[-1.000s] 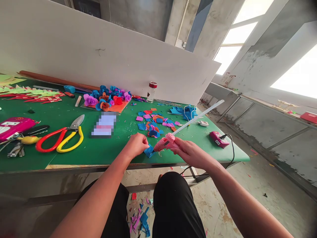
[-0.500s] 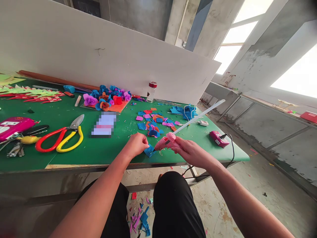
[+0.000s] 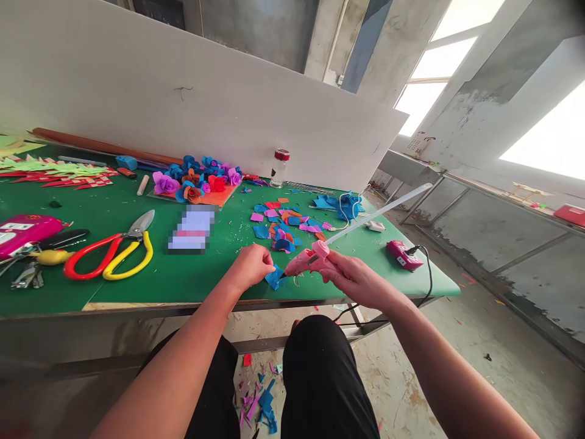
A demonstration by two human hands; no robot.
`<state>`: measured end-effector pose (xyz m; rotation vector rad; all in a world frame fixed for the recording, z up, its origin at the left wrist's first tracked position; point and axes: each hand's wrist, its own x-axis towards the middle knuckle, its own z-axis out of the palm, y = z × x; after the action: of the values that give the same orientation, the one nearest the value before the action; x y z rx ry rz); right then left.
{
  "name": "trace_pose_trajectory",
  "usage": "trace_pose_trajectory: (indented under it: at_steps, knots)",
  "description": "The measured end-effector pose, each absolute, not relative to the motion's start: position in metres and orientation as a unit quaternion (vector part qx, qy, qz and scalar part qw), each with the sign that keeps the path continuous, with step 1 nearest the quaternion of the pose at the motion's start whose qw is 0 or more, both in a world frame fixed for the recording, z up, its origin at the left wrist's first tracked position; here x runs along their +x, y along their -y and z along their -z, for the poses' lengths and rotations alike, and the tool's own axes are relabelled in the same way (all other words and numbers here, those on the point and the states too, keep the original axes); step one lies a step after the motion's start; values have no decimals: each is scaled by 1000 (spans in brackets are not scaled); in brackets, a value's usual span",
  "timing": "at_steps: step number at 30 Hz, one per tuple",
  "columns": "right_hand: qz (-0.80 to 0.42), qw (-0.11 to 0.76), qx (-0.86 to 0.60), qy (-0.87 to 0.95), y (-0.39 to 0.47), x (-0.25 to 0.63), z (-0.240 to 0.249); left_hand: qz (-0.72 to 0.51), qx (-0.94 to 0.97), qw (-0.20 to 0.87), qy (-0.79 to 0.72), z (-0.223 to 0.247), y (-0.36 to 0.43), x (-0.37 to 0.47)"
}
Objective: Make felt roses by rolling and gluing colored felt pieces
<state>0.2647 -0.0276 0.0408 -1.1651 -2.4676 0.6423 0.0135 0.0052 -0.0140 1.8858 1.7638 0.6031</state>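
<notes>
My right hand is wrapped round a pink hot glue gun, with a long clear glue stick sticking out of its back end. The gun's nozzle points left and meets the edge of a small blue paper piece near the front of the table. Fingers pinched, my left hand holds that blue piece at its left corner. Behind the gun lie scattered paper petals in blue, pink and orange.
Paper flowers rest on an orange sheet at the back. Red-and-yellow-handled scissors and a blurred-out phone-like rectangle lie left. A lidded jar stands by the white board. At right sits a pink power socket with a black cord.
The glue gun has tilted slightly, its glue stick swinging to the right and lower, and the nozzle has shifted a little on the blue paper. My left hand keeps its place.
</notes>
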Motion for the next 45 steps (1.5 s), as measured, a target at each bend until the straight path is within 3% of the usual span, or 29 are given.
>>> trace_pose_trajectory:
  at_steps: [10, 32, 45]
  knots:
    - [-196, 137, -413, 879, 24, 258, -34, -224, 691, 241, -643, 14, -5, 13]
    - [-249, 157, -422, 857, 25, 263, -36, -221, 696, 243, -639, 18, -7, 13]
    - [-200, 162, -444, 858, 23, 267, -36, -223, 685, 250, -647, 14, -5, 15]
